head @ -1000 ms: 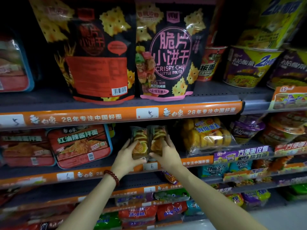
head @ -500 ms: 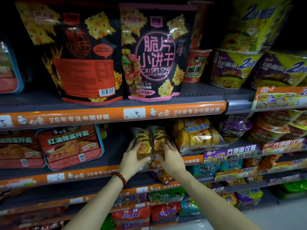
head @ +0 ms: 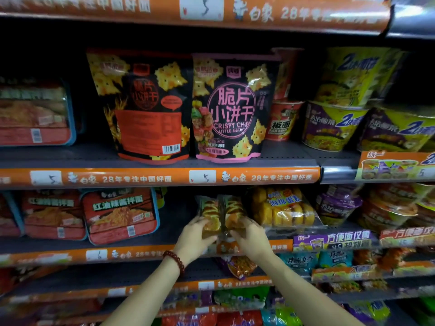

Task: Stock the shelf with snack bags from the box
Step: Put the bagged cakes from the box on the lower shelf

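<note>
Two clear snack bags [head: 220, 209] with orange and yellow contents stand upright side by side at the front of the middle shelf [head: 131, 243]. My left hand [head: 193, 238] holds the left bag's lower edge. My right hand [head: 253, 238] holds the right bag's lower edge. Both arms reach up from below, and a red bead bracelet [head: 175, 261] circles the left wrist. The box is out of view.
A bag of yellow cakes [head: 282, 208] lies just right of the two bags. Red noodle trays [head: 120, 215] stand to the left. Above are black biscuit bags [head: 226, 109] and noodle bowls [head: 334, 123]. Lower shelves hold several packets.
The view has tilted upward, so the shelves sit lower in the frame. My hands stay on the two bags, now gripping nearer their bottom edges.
</note>
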